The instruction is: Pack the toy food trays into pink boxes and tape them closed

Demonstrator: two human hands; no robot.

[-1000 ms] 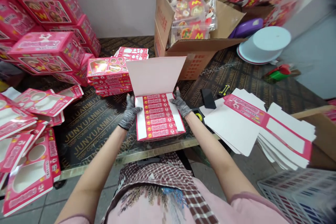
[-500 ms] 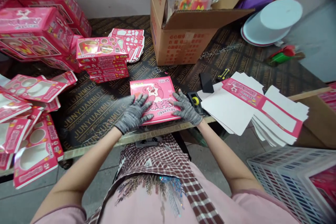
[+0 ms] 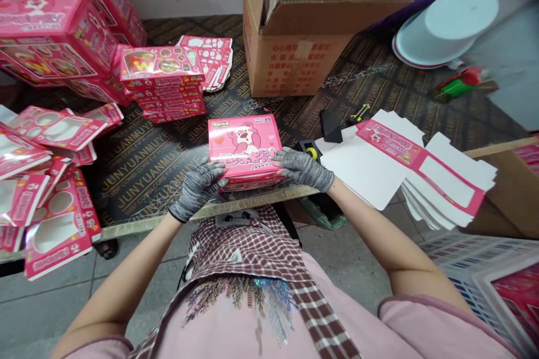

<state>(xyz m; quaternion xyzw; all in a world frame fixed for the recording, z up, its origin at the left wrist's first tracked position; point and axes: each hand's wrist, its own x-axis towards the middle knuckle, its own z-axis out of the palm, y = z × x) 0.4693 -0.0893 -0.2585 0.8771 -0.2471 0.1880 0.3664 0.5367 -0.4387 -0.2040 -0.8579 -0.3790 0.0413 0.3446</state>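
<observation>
A pink cardboard box with a bear printed on top sits at the table's front edge, its front side showing below the top. My left hand, in a grey glove, grips the near left corner with fingers bent against it. On the opposite side my gloved right hand holds the near right corner, fingers reaching onto the top. What lies inside the box is hidden. Just right of my right hand is a black tape dispenser with a yellow core. Flat pink-and-white cartons lie fanned beyond it.
An open brown carton holding bagged items stands at the back. Stacked pink boxes and window sleeves occupy the left side. A pale blue stool-like tub lies back right; a white plastic crate stands below.
The box looks taller now, with its front side in view. Both hands have slid from lying spread over its top to gripping its near corners. The view has shifted slightly.
</observation>
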